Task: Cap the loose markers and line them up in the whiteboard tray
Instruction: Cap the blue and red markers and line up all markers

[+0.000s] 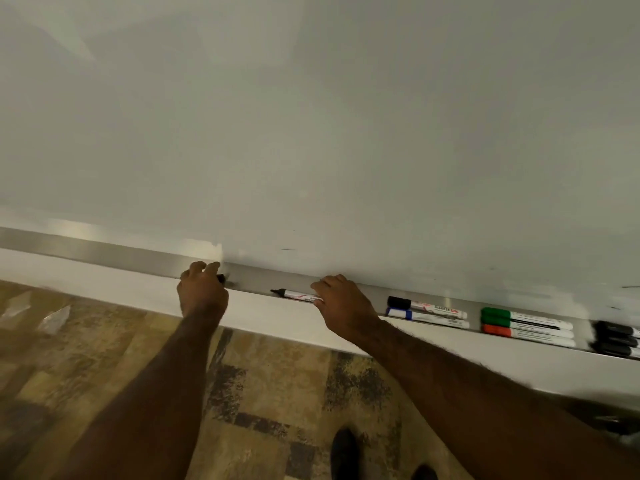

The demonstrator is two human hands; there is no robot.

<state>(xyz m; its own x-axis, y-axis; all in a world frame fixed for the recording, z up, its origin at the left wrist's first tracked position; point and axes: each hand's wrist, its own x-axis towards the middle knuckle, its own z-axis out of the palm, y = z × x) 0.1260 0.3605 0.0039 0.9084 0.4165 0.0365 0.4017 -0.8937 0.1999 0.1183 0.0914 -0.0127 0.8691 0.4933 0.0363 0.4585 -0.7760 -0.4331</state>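
An uncapped black marker (292,294) lies in the metal whiteboard tray (138,258), its bare tip pointing left. My right hand (341,303) grips its rear end. Further left, my left hand (202,289) is closed on a small black cap (221,278) just over the tray. To the right in the tray lie capped markers: a black one (426,305) and a blue one (427,317), two green ones (526,318) above an orange one (528,335), then black ones (616,339) at the frame's edge.
The whiteboard (311,116) fills the upper view. A white ledge (104,282) runs below the tray. Patterned carpet (270,386) and my dark shoes (343,452) are underneath.
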